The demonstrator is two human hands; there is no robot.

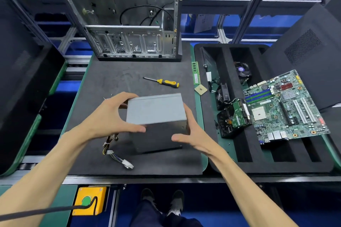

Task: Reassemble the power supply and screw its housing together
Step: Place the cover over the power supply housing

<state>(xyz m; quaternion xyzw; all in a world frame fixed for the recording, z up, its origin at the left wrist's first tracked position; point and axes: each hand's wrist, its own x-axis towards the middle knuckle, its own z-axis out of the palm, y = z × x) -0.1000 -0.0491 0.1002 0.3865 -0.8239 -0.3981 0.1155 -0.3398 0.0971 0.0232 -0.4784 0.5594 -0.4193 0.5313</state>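
Both hands hold the grey power supply over the dark mat: the left hand curls round its left end, the right hand grips the right corner. I'd press the cover flush, keep the loose wires clear of the seam, then fetch the yellow screwdriver lying just beyond

grey boxy power supply upright on mat, cables trailing left — housing seemingly closed
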